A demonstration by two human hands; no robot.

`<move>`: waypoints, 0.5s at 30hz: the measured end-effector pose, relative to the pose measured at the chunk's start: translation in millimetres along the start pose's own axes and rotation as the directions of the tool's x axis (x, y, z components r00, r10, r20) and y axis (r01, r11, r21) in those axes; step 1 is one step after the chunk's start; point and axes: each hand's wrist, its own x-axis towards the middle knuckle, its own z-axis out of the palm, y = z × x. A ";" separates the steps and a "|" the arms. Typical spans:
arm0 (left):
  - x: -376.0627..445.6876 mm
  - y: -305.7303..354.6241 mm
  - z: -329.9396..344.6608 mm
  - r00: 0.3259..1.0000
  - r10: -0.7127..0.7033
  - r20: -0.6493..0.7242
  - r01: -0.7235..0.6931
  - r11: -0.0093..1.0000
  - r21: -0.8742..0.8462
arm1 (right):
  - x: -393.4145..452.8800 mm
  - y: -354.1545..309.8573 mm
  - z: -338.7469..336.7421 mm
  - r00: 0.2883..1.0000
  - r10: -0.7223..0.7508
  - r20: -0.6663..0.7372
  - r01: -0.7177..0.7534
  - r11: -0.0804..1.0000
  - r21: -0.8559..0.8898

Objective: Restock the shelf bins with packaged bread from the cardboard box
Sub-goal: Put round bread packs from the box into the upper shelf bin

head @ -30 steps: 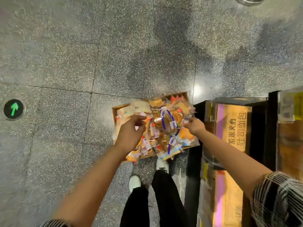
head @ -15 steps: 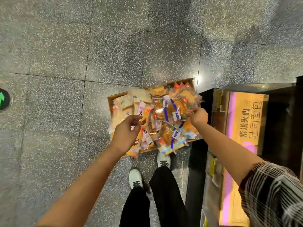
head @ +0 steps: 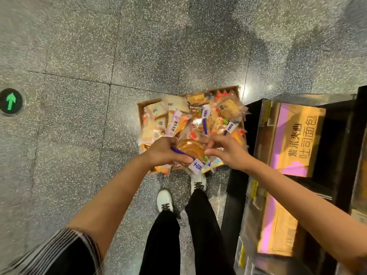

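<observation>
An open cardboard box [head: 141, 108] lies on the speckled floor, heaped with several clear-wrapped breads. Between my hands, above the box's near edge, is a round brown bread packet [head: 190, 148] with a purple stripe and a white label. My left hand [head: 164, 150] grips its left end, fingers curled round the wrapper. My right hand [head: 226, 149] pinches its right end with curled fingers. Shelf bins [head: 268, 114] stand at the right, beside the box.
Orange-and-pink cartons [head: 296, 135] with printed characters fill the black shelving [head: 337, 147] on the right. My two white shoes [head: 164, 199] stand just below the box. A round green arrow marker [head: 11, 101] is set in the floor at far left.
Both hands have drawn together from the sides of the pile. They now hold one round bread packet at the near edge of the box.
</observation>
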 end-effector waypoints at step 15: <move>15.5 -92.7 20.9 0.876 -0.204 -0.437 0.077 0.953 -0.292 | 40.2 140.5 25.9 0.556 0.694 -0.457 -0.758 0.649 0.062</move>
